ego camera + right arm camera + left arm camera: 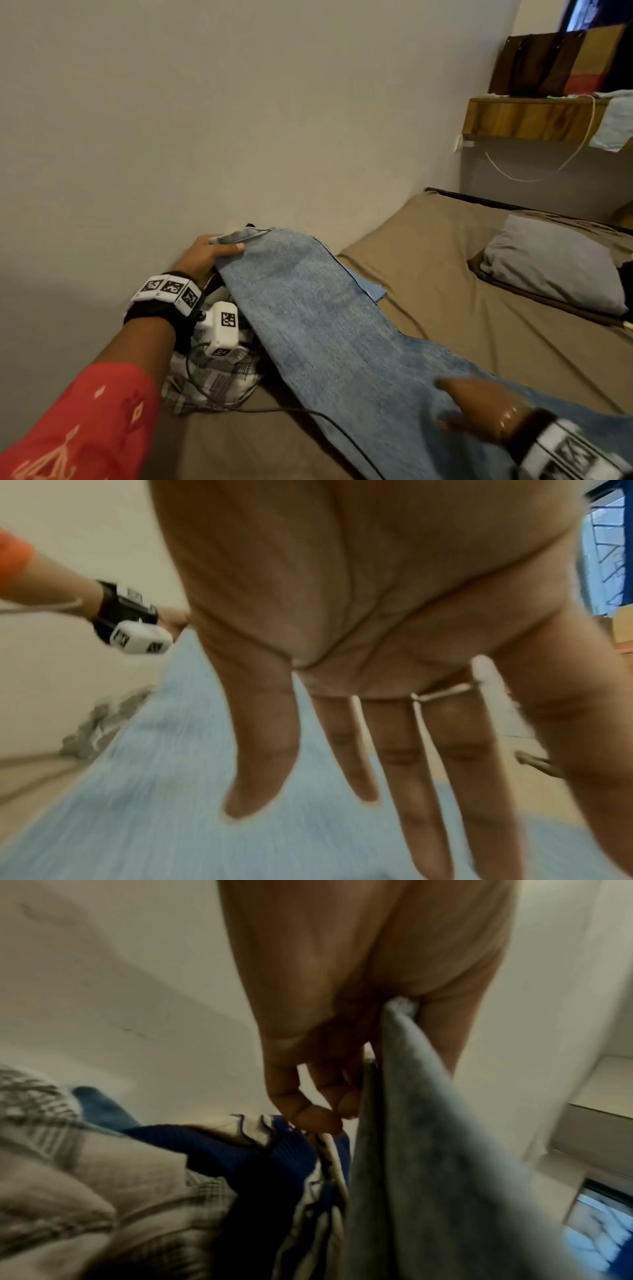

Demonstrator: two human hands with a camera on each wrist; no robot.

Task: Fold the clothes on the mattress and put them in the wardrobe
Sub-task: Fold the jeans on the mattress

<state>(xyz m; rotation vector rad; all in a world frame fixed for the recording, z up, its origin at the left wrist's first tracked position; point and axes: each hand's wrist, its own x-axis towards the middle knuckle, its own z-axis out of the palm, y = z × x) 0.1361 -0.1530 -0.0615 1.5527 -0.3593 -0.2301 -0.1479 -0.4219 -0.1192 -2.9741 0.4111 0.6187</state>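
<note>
Currently folding jeans (318,329) on mattress (428,260): left hand (209,253) at 10 o'clock pinches hem, right hand (479,407) at 5 flat, fingers straight. Next: bring hem over toward waist.

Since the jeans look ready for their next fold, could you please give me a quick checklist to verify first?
1. Left hand grips the end of the jeans: ok.
2. Right hand open, fingers straight over the denim: ok.
3. Jeans lying flat on the mattress: not ok, the gripped end is raised.
4. Folding area free: not ok, plaid garment lies beside the jeans.
5. Wardrobe ready: cannot tell.
</note>
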